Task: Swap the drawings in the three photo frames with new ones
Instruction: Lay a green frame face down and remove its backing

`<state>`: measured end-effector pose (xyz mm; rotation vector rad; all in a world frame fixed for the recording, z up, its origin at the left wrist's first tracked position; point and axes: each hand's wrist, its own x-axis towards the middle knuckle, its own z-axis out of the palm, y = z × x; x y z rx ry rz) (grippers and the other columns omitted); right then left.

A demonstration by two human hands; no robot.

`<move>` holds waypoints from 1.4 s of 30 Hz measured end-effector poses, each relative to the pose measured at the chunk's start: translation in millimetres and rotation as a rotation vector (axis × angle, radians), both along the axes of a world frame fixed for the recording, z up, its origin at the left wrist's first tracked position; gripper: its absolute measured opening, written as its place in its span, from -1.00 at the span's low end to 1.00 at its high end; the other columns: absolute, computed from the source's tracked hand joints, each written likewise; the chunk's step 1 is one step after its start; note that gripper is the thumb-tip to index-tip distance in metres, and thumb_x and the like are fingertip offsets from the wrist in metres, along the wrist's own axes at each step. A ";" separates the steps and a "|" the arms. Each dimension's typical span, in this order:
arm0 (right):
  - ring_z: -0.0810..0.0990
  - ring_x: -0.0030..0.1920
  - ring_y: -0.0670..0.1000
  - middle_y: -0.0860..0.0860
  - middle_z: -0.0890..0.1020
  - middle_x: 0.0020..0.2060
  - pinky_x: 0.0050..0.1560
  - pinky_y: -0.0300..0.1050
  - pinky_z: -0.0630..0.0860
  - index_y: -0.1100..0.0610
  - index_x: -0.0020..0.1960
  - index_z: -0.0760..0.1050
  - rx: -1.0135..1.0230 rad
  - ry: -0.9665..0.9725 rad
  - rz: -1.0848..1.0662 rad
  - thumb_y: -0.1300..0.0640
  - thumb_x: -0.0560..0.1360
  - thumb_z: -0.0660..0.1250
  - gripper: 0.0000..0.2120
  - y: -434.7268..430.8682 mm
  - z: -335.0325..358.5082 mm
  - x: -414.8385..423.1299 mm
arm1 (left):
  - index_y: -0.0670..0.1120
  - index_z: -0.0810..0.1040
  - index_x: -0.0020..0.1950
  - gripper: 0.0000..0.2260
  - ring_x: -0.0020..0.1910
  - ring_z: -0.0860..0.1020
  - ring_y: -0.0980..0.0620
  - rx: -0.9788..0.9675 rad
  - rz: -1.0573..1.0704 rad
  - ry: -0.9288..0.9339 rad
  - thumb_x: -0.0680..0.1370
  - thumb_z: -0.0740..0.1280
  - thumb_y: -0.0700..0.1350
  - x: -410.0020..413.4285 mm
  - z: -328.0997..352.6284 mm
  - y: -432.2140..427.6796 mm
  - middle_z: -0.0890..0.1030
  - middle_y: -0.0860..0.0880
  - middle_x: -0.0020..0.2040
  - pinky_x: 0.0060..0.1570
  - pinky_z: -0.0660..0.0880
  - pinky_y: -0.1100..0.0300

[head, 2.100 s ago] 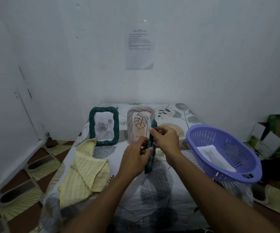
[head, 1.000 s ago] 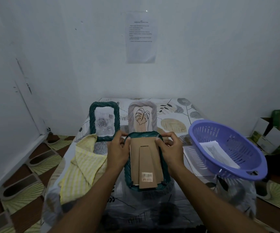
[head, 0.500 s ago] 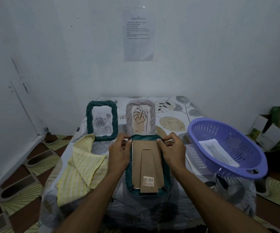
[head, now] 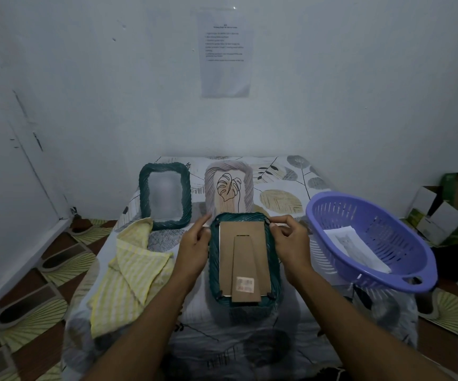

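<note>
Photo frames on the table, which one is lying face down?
The green frame between the left hand and right hand, brown backing up. The other green frame and the grey frame stand upright behind it.
</note>
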<state>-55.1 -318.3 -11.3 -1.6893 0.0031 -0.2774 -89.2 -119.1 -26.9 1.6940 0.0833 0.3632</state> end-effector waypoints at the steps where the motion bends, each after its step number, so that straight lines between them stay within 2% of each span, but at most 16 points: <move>1: 0.66 -0.16 0.04 0.03 0.70 -0.18 -0.17 -0.02 0.58 0.02 -0.11 0.58 0.023 0.008 -0.018 0.20 0.54 0.32 -0.88 -0.3 0.6 1.2 | 0.10 0.45 0.34 -0.69 -0.15 0.54 0.00 -0.047 -0.035 0.043 0.65 0.16 -0.15 -1.4 0.2 1.5 0.58 -0.09 -0.10 -0.13 0.52 0.02; 3: 0.62 -0.21 0.07 0.05 0.68 -0.24 -0.22 -0.01 0.55 0.06 -0.11 0.55 0.056 0.017 -0.055 0.20 0.54 0.33 -0.92 0.0 2.7 2.8 | 0.03 0.42 0.35 -0.71 -0.17 0.60 -0.04 -0.023 -0.086 0.088 0.64 0.18 -0.16 -7.1 1.3 2.5 0.64 -0.17 -0.13 -0.16 0.58 -0.04; 7: 0.52 -0.29 0.06 0.15 0.63 -0.27 -0.26 -0.05 0.44 0.09 -0.12 0.52 0.084 0.048 -0.061 0.16 0.54 0.33 -0.94 3.5 5.7 8.4 | 0.02 0.41 0.32 -0.72 -0.12 0.66 -0.07 -0.003 -0.104 0.080 0.63 0.22 -0.19 -14.5 3.5 -1.1 0.70 -0.08 -0.14 -0.15 0.61 -0.09; 9: 0.57 -0.21 0.11 0.17 0.66 -0.16 -0.19 0.01 0.50 -0.02 -0.09 0.55 0.111 0.092 0.017 0.09 0.54 0.30 -0.93 5.5 4.7 9.0 | 0.01 0.42 0.27 -0.75 -0.11 0.66 -0.09 -0.050 0.012 0.086 0.61 0.25 -0.18 -8.5 4.6 1.2 0.69 -0.07 -0.12 -0.09 0.60 -0.16; 11: 0.62 -0.02 0.09 0.04 0.66 -0.05 0.00 0.12 0.60 -0.14 -0.01 0.56 0.082 0.116 0.120 0.04 0.55 0.29 -0.89 5.2 0.3 4.4 | -0.01 0.45 0.16 -0.84 -0.10 0.64 -0.09 -0.056 0.119 0.067 0.59 0.28 -0.17 -2.5 7.7 3.5 0.66 0.00 -0.12 -0.05 0.59 -0.18; 15: 0.55 0.18 0.02 -0.04 0.58 0.15 0.17 0.21 0.55 -0.16 0.13 0.52 0.096 0.137 0.211 0.13 0.56 0.29 -0.78 1.9 -13.7 -8.7 | -0.08 0.50 0.08 -0.92 -0.11 0.62 -0.04 0.006 0.157 -0.009 0.61 0.25 -0.18 -0.7 16.5 3.1 0.64 0.01 -0.11 -0.13 0.56 0.07; 17: 0.54 0.22 0.03 -0.02 0.58 0.20 0.19 0.24 0.53 -0.13 0.22 0.49 0.163 0.141 0.199 0.17 0.56 0.28 -0.71 -2.0 -18.3 -8.5 | -0.03 0.51 0.22 -0.81 -0.02 0.61 0.08 -0.012 0.060 0.012 0.63 0.21 -0.11 -4.3 19.4 0.9 0.64 -0.02 0.03 -0.05 0.58 0.13; 19: 0.52 0.27 0.07 0.00 0.55 0.26 0.21 0.25 0.51 -0.07 0.32 0.46 0.233 0.149 0.206 0.20 0.58 0.27 -0.65 -7.4 -18.1 -5.2 | 0.18 0.33 0.43 -0.62 0.09 0.60 0.03 -0.035 -0.121 0.120 0.62 0.24 -0.04 -9.1 18.0 1.5 0.60 -0.03 0.17 0.01 0.59 0.02; 21: 0.48 0.32 0.07 0.01 0.50 0.34 0.21 0.21 0.52 -0.04 0.39 0.41 0.273 0.165 0.252 0.22 0.58 0.27 -0.59 -12.1 -12.5 -3.0 | 0.35 0.06 0.48 -0.33 0.01 0.64 -0.07 -0.054 -0.305 0.233 0.57 0.34 -0.13 -15.8 15.7 3.0 0.61 -0.03 0.16 -0.24 0.60 0.05; 23: 0.45 0.34 0.08 0.00 0.43 0.40 0.21 0.25 0.51 -0.11 0.43 0.35 0.250 0.196 0.316 0.22 0.56 0.29 -0.51 -16.2 -10.3 -1.9 | 0.37 -0.04 0.48 -0.16 -0.05 0.65 -0.13 -0.079 -0.384 0.259 0.52 0.38 -0.27 -19.5 12.7 4.5 0.61 -0.05 0.18 -0.36 0.55 0.10; 27: 0.32 0.42 0.25 0.13 0.32 0.45 0.08 0.34 0.55 -0.49 0.33 0.26 0.207 0.290 0.482 0.23 0.40 0.44 -0.23 -19.7 -14.0 -4.7 | 0.25 -0.09 0.53 -0.09 -0.14 0.64 -0.06 -0.089 -0.363 0.214 0.48 0.38 -0.37 -19.5 12.6 4.4 0.59 -0.11 0.19 -0.36 0.57 0.12; 30: 0.26 0.44 0.30 0.18 0.26 0.48 0.04 0.29 0.58 -0.60 0.19 0.29 0.220 0.294 0.533 0.34 0.35 0.44 -0.13 -20.8 -15.6 -7.1 | 0.23 -0.10 0.54 -0.09 -0.13 0.64 -0.06 -0.084 -0.372 0.199 0.49 0.38 -0.37 -19.5 13.5 3.1 0.59 -0.12 0.19 -0.35 0.57 0.14; 32: 0.32 0.41 0.33 0.19 0.27 0.47 -0.02 0.25 0.61 -0.58 0.24 0.25 0.211 0.304 0.553 0.36 0.31 0.46 -0.08 -22.8 -12.7 -9.8 | 0.23 -0.08 0.54 -0.11 -0.16 0.63 -0.04 -0.068 -0.364 0.188 0.49 0.36 -0.38 -18.8 13.4 4.0 0.59 -0.11 0.18 -0.36 0.56 0.15; 35: 0.59 0.17 0.25 0.19 0.37 0.41 0.05 0.36 0.55 -0.37 0.46 0.10 0.183 0.325 0.587 0.47 0.37 0.41 0.00 -27.3 -6.6 -11.1 | 0.24 -0.06 0.54 -0.13 -0.22 0.61 0.01 -0.063 -0.355 0.181 0.50 0.32 -0.41 -17.2 11.6 4.8 0.61 -0.12 0.15 -0.37 0.56 0.14; 38: 0.59 0.16 0.24 0.18 0.38 0.39 0.07 0.38 0.53 -0.28 0.51 0.06 0.188 0.333 0.611 0.52 0.41 0.34 -0.02 -28.6 -0.2 -10.9 | 0.25 -0.04 0.53 -0.15 -0.29 0.59 0.05 -0.082 -0.348 0.191 0.51 0.28 -0.44 -15.4 9.7 4.8 0.62 -0.10 0.10 -0.38 0.56 0.14; 42: 0.61 0.09 0.24 0.18 0.49 0.28 0.11 0.38 0.51 -0.22 0.54 0.04 0.165 0.340 0.588 0.54 0.45 0.27 -0.07 -28.7 3.0 -13.1 | 0.26 -0.01 0.53 -0.16 -0.23 0.58 0.01 -0.112 -0.360 0.200 0.52 0.24 -0.45 -14.2 8.9 4.4 0.61 -0.09 0.10 -0.36 0.56 0.13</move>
